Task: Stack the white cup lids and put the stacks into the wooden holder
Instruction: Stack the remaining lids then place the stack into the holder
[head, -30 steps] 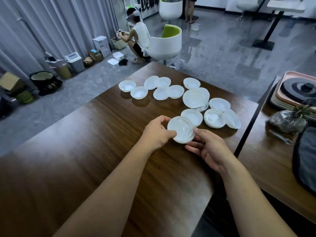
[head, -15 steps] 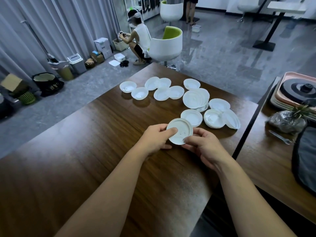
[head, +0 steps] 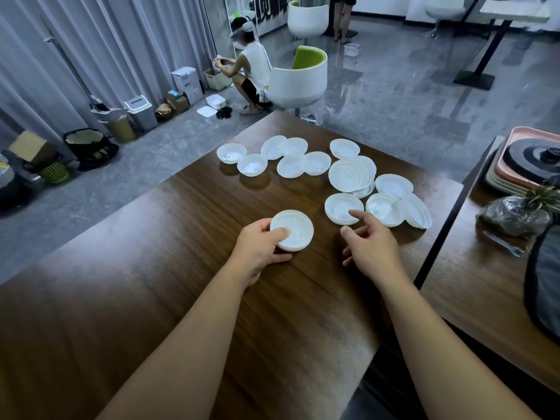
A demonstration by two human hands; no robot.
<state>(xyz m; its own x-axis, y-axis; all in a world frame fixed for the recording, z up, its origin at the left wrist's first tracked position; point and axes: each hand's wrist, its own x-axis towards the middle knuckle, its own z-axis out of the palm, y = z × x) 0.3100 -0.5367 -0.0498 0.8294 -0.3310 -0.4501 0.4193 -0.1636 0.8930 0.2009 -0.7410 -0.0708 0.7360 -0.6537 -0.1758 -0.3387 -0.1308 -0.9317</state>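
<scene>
Stacking step — my left hand (head: 263, 249) grips the lid stack (head: 291, 230) mid-table (head: 151, 268); right hand (head: 371, 244) empty, fingers loose, nr next lid (head: 344, 208) toward far-right corner. Next: pinch & add. Wooden holder not seen.

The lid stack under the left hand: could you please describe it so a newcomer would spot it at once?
On the dark wooden table, look nearer than the scattered white lids. The lid stack sits alone at the near left, and it is the only one that the left hand holds.

Large dark characters on the far wall sign (head: 266, 7), cut off, not legible; nothing else readable
</scene>
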